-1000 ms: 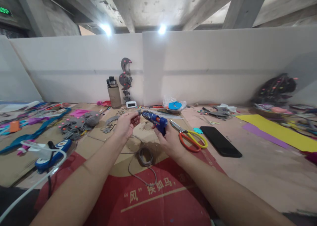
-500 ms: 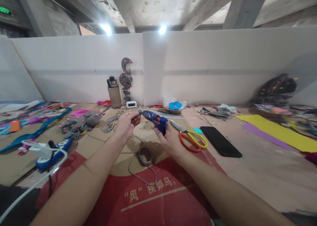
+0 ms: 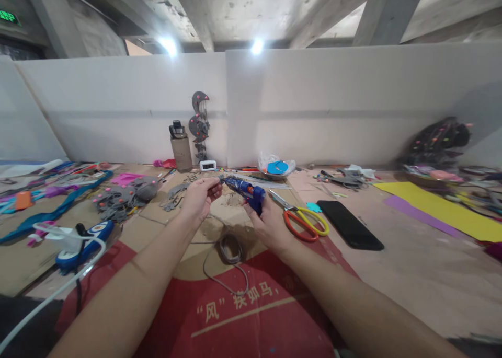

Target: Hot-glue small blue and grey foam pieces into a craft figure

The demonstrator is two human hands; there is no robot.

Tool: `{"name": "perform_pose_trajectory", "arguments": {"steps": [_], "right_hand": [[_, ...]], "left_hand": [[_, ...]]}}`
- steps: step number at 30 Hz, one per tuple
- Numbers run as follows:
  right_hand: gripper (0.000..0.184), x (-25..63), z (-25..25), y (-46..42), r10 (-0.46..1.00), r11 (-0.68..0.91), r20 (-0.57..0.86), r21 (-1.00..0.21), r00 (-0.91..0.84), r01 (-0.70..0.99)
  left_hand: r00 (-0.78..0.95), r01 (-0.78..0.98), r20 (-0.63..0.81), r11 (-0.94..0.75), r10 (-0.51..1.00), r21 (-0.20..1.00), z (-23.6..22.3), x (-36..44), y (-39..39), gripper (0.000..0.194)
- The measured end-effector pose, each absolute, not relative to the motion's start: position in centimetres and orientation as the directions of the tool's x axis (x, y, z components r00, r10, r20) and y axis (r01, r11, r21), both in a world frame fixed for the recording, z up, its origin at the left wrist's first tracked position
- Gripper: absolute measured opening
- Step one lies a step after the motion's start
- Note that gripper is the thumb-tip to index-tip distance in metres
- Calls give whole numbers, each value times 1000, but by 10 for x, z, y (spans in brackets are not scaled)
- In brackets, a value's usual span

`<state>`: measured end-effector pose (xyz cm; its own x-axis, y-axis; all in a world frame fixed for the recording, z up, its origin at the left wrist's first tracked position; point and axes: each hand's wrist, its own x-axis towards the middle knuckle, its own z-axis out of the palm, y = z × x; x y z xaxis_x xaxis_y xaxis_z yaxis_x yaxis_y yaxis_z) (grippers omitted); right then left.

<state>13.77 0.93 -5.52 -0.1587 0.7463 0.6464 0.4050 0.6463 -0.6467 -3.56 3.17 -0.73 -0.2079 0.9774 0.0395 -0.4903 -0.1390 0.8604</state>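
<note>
My right hand (image 3: 265,223) is wrapped around the handle of a blue hot glue gun (image 3: 254,197), whose nozzle points left. Close to the nozzle tip, my left hand (image 3: 203,196) pinches a small grey piece (image 3: 220,179), too small to make out fully. Below both hands lies a loose coil of grey cord (image 3: 230,249) on a red and tan cardboard sheet (image 3: 235,324). Scissors (image 3: 304,223) with one red and one yellow handle rest just right of my right hand.
A black phone (image 3: 350,224) lies beyond the scissors. At the back stand a bottle (image 3: 181,149), a small white clock (image 3: 207,165) and a bowl (image 3: 276,174). Grey felt pieces (image 3: 125,196) and a blue power strip (image 3: 86,245) with a white cable sit at left.
</note>
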Motion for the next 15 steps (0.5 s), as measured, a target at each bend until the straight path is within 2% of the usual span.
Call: {"name": "perform_pose_trajectory", "arguments": {"steps": [15], "right_hand": [[30,138,-56,10,747,640,643,-629,-167,442]], "left_hand": [[-215,-498,25,-132,976,857,-10,-39,35,11]]}}
